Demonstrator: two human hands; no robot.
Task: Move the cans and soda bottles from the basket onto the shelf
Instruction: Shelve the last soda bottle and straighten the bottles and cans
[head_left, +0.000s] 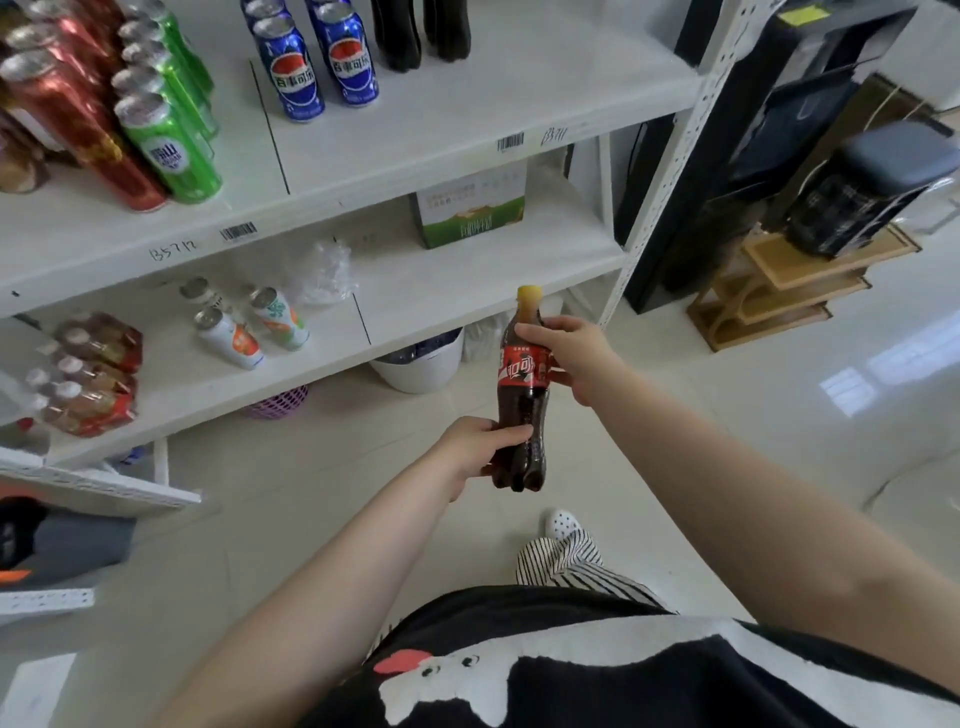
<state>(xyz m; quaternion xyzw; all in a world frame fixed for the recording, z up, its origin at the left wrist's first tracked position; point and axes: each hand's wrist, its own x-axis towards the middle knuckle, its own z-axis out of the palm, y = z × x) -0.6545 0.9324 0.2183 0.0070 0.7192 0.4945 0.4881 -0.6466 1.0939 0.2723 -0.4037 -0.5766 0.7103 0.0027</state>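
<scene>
A cola bottle (525, 395) with a red label and a yellow cap stands upright in mid-air in front of the white shelf (467, 130). My left hand (475, 454) grips its lower body. My right hand (571, 358) holds it at the label, just below the neck. On the upper shelf board stand two dark soda bottles (421, 31), blue cans (322, 62), green cans (166, 119) and red cans (67, 109). No basket is identifiable in view.
The lower shelf board (415, 291) carries small white bottles, shrink-wrapped bottle packs and a green-and-white carton (470, 215). A white bucket (421, 364) and a pink net sit under the shelf. A wooden rack with a dark appliance (852, 208) stands at right.
</scene>
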